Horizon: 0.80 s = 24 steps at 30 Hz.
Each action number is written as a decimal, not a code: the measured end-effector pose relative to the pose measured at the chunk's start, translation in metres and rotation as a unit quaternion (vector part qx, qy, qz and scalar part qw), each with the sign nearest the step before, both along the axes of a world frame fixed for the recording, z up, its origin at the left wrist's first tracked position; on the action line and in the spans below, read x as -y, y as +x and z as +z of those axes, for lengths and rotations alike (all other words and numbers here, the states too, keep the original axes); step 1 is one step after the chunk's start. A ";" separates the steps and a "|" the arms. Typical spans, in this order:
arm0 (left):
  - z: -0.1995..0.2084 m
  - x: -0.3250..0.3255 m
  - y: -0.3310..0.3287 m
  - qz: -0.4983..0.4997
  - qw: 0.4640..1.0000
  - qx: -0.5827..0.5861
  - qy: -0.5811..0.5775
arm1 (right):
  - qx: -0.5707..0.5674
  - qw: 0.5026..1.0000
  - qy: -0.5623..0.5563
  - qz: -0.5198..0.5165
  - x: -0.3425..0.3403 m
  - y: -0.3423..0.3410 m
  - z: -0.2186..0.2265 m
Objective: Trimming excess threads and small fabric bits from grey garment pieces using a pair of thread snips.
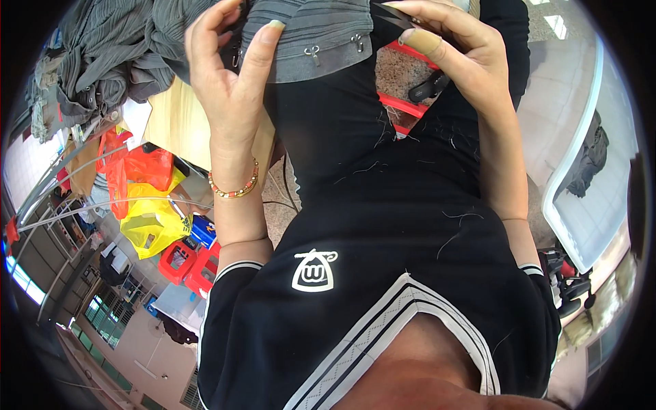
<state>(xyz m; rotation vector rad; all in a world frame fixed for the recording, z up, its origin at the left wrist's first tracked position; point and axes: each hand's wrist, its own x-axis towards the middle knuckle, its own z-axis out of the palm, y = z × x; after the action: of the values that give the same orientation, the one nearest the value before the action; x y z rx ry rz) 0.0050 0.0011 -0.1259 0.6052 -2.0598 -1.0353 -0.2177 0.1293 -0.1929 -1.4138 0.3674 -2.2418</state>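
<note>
A grey pleated garment (pixel 311 41) lies across my lap at the top of the view, with small metal hooks along its smooth edge band. My left hand (pixel 232 75) holds its left side, thumb on top and fingers partly hidden behind the cloth. To the right, my right hand (pixel 461 58) is closed around dark thread snips (pixel 395 17). Their pointed blades face the garment's right edge, and the handles are mostly hidden by the fingers. A tan wrap covers the right thumb's tip.
A heap of grey garments (pixel 123 51) lies at the upper left by a wooden tabletop (pixel 179 123). Below it are red and yellow plastic bags (pixel 154 217) and red stools (pixel 176 262). A white-rimmed tray (pixel 572 130) with dark cloth stands at the right. Loose threads cling to my black clothes.
</note>
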 end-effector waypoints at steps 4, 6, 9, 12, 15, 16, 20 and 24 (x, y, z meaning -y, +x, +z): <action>0.032 -0.016 -0.004 0.032 0.949 0.088 -0.301 | 0.012 1.000 0.016 0.018 -0.015 0.002 0.014; 0.038 -0.026 -0.006 -0.010 0.954 0.097 -0.285 | -0.131 0.858 0.488 -0.088 -0.045 0.003 0.061; 0.048 -0.037 -0.023 -0.033 0.932 0.128 -0.337 | 0.005 0.999 0.045 -0.003 -0.008 0.003 0.010; 0.048 -0.037 -0.023 -0.007 0.894 0.208 -0.396 | -0.178 0.858 0.468 -0.112 -0.048 -0.001 0.061; 0.048 -0.040 -0.027 -0.004 0.878 0.211 -0.430 | -0.190 0.861 0.451 -0.135 -0.050 0.000 0.065; 0.048 -0.040 -0.029 -0.007 0.878 0.210 -0.431 | -0.188 0.861 0.452 -0.137 -0.051 -0.001 0.064; 0.049 -0.035 -0.033 -0.036 0.887 0.197 -0.417 | -0.220 0.865 0.433 -0.127 -0.053 -0.003 0.064; 0.046 -0.031 -0.039 -0.064 0.907 0.163 -0.384 | -0.239 0.875 0.406 -0.110 -0.054 -0.006 0.062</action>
<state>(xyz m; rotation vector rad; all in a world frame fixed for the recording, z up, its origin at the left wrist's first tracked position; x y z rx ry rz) -0.0342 0.0321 -0.0794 0.2332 -2.5834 -0.1153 -0.2236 0.1838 -0.1308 -1.4315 1.4931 -1.4995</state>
